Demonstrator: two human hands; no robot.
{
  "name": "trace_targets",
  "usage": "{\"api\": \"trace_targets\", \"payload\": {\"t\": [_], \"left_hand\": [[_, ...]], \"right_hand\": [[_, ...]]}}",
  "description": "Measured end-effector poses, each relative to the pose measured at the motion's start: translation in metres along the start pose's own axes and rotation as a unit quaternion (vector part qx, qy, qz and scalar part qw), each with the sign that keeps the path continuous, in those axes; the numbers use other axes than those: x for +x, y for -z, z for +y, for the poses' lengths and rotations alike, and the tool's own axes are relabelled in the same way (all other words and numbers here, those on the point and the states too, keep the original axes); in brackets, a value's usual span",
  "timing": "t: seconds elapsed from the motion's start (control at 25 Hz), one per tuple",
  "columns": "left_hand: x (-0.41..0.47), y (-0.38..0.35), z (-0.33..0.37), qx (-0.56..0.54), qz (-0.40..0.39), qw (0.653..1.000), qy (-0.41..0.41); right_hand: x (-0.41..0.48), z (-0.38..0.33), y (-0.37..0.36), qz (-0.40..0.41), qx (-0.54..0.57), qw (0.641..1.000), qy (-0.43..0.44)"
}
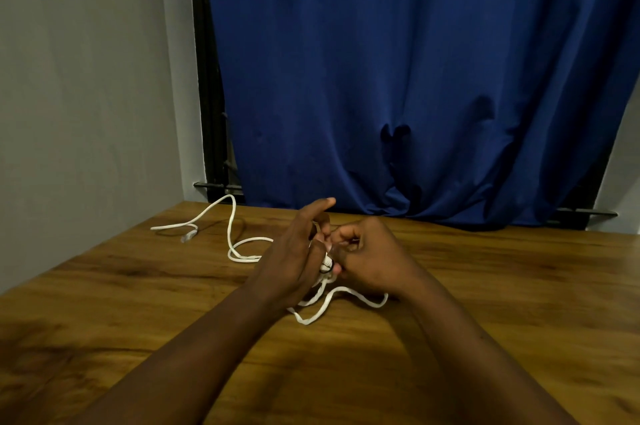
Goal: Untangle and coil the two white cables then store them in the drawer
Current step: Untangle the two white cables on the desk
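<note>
Above the middle of the grainy wooden bench [485, 286], the left hand [294, 251] curls round a bunched flat white cable [306, 322] and the right hand [367, 255] pinches it; limp ribbon loops rest on the bench. A rounder white cable [229, 227] snakes over the bench's far-left part.

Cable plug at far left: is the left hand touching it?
Apart. Head view shows the cable plug lying on the table, bare wood between it and the left hand.

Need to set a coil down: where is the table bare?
Bare table right of the right hand, to the curtain, and the near left corner. Crowded: white cable loops lie far left of the left hand and under both hands.
</note>
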State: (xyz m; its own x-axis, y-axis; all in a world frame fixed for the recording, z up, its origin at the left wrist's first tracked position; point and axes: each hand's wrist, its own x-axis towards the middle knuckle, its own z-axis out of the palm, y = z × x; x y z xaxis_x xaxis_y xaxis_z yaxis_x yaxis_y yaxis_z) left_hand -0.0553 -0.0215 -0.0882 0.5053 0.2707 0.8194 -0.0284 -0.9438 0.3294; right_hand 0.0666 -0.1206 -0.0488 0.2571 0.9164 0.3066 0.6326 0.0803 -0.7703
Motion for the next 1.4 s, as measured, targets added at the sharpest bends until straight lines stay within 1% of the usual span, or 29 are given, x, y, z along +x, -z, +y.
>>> {"api": "trace_targets", "payload": {"t": [0.08,0.16,0.24,0.36,0.48,0.6,0.72,0.84,0.96,1.04,1.16,1.24,1.4], "left_hand": [[0.002,-0.002,0.000,-0.007,0.019,1.000,0.005],[0.004,-0.004,0.000,-0.013,0.045,0.999,0.010],[0.004,-0.004,-0.001,-0.006,0.053,0.999,0.007],[0.003,-0.001,-0.002,0.000,0.051,0.999,-0.001],[0.004,-0.003,0.000,0.006,0.083,0.996,0.012],[0.006,-0.006,0.002,0.005,0.114,0.990,0.088],[0.008,-0.009,0.007,0.005,0.134,0.982,0.130],[0.011,-0.011,0.010,-0.045,0.133,0.969,0.203],[0.011,-0.009,0.005,-0.133,0.105,0.958,0.229],[0.011,-0.008,0.002,-0.166,0.105,0.948,0.249],[0.011,-0.008,0.003,-0.165,0.100,0.947,0.258],[0.010,-0.009,0.004,-0.158,0.100,0.950,0.252],[0.009,-0.007,0.008,-0.148,0.117,0.954,0.232]], "right_hand": [[0.002,0.000,-0.009,0.057,-0.046,0.997,0.021],[0.004,-0.002,-0.014,0.093,-0.041,0.994,0.030],[0.003,-0.003,-0.014,0.099,-0.006,0.995,0.021],[-0.001,-0.005,-0.014,0.099,0.017,0.995,0.024],[0.001,-0.006,-0.020,0.127,0.065,0.990,0.016],[0.003,-0.005,-0.025,0.168,0.074,0.983,0.023],[0.002,-0.005,-0.030,0.208,0.045,0.976,0.051],[0.002,-0.003,-0.032,0.236,0.026,0.969,0.065],[0.005,-0.001,-0.031,0.236,0.043,0.969,0.057],[0.007,0.000,-0.031,0.223,0.080,0.971,0.035],[0.009,0.001,-0.029,0.208,0.155,0.966,-0.014],[0.009,0.000,-0.026,0.198,0.173,0.964,-0.037],[0.006,-0.004,-0.024,0.208,0.203,0.955,-0.063]]}}
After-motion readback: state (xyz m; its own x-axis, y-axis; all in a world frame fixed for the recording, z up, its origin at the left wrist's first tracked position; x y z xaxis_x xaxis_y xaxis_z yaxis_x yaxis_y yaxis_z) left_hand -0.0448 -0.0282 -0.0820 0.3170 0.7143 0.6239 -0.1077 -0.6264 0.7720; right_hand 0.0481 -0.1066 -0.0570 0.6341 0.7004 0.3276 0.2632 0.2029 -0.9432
